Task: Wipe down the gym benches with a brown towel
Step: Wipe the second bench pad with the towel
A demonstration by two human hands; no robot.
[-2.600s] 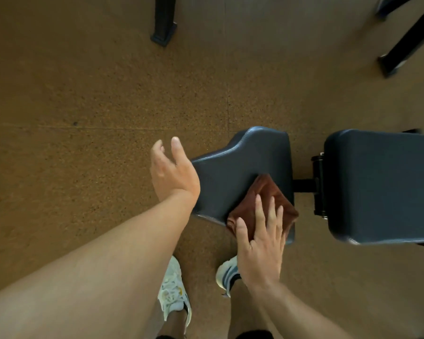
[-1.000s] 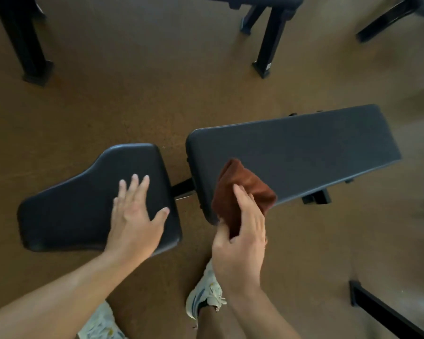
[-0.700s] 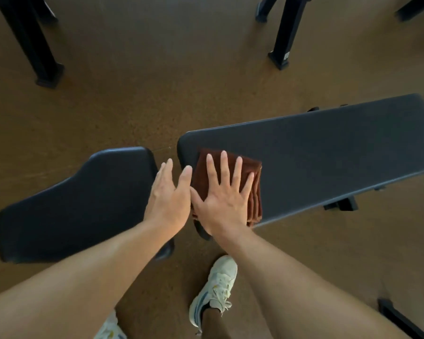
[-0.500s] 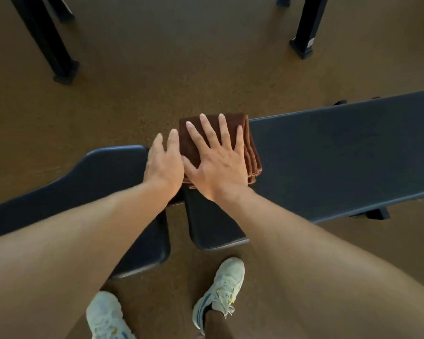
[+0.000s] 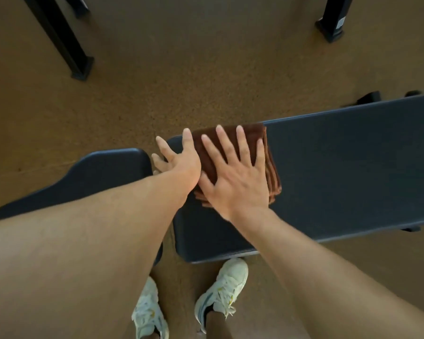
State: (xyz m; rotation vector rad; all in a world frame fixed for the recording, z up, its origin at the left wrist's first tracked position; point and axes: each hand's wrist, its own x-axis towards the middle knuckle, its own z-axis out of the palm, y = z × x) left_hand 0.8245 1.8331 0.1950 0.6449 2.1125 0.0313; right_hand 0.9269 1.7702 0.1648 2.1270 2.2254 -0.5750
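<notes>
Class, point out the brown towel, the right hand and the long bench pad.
brown towel (image 5: 271, 165), head view, folded right edge.
right hand (image 5: 235, 184), head view, back of the hand.
long bench pad (image 5: 353, 172), head view, bare top surface.

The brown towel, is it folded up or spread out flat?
Folded. The brown towel shows stacked layer edges along its right side, and it lies as a compact pad under the right hand on the long bench pad.

To our right the long pad (image 5: 353, 182) lies bare and open for passing. Seat pad (image 5: 103, 174) sits left, across a narrow gap; black legs (image 5: 66, 42) stand beyond.
</notes>
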